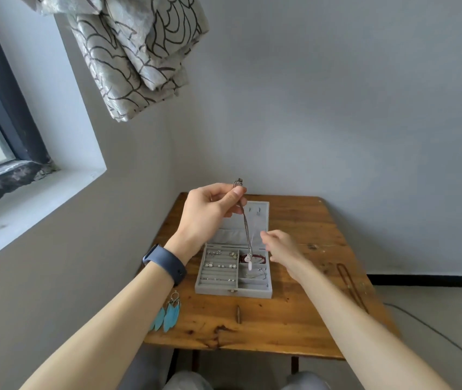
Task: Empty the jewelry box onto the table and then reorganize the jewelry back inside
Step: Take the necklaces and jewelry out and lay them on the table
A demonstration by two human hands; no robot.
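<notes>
Open jewelry box [232,291] holds earrings [220,266], bracelet [260,258]; left hand [210,211] pinches necklace [245,226]; right hand [280,246] loose.

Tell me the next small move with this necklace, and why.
Probably swing the left hand aside and lay the necklace on the table: its pendant hangs over the jewelry box, which still holds earrings and a bracelet.
</notes>
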